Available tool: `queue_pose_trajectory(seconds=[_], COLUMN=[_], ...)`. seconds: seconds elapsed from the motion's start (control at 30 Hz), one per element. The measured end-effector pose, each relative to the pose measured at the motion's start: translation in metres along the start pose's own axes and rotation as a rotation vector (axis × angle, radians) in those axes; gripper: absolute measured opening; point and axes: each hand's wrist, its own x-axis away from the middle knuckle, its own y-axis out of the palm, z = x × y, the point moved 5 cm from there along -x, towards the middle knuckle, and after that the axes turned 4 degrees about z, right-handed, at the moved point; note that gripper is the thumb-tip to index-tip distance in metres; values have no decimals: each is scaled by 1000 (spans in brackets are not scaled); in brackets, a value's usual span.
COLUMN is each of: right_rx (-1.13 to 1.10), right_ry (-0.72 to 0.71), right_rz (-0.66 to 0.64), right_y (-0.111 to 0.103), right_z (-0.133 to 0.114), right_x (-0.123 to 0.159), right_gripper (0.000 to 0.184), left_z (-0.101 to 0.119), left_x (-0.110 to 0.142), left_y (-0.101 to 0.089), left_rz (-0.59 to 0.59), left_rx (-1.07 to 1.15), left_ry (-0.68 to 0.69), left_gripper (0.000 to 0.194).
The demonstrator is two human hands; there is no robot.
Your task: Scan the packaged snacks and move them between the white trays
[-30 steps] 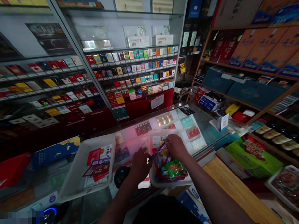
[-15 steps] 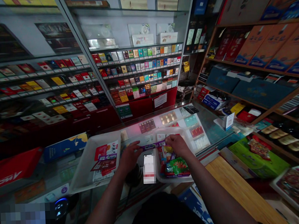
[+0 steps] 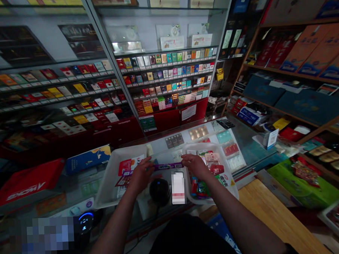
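Note:
A long, narrow purple packet with pale lettering is stretched level between my two hands, above the counter. My left hand pinches its left end, beside the left white plastic bin. At the other end, my right hand grips it with thumb and fingers, over the near-left side of the right white bin. Red and white packets lie in the left bin. Colourful snack packets fill the right one, partly hidden by my right forearm. Below the packet, a phone stands between the bins.
A round black device sits left of the phone on the glass counter. Red and blue boxes lie at left. A calculator rests at the far edge. Cigarette shelves stand behind.
The purple packet and both hands have shifted slightly left relative to the bins, baring more of the right bin's contents. Pink and red packets now show there. My view has turned left.

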Motion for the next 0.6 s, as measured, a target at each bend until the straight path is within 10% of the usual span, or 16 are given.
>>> queue_pose_trajectory(seconds=[0.6], right_rx=[254], right_ry=[-125], right_rz=[-36], right_y=[73], right_z=[9], right_x=[-3], right_gripper=[14], left_z=[-59], left_x=[5], left_y=[-24], left_rz=[6], left_rx=[-274], left_ry=[76], left_gripper=[24])
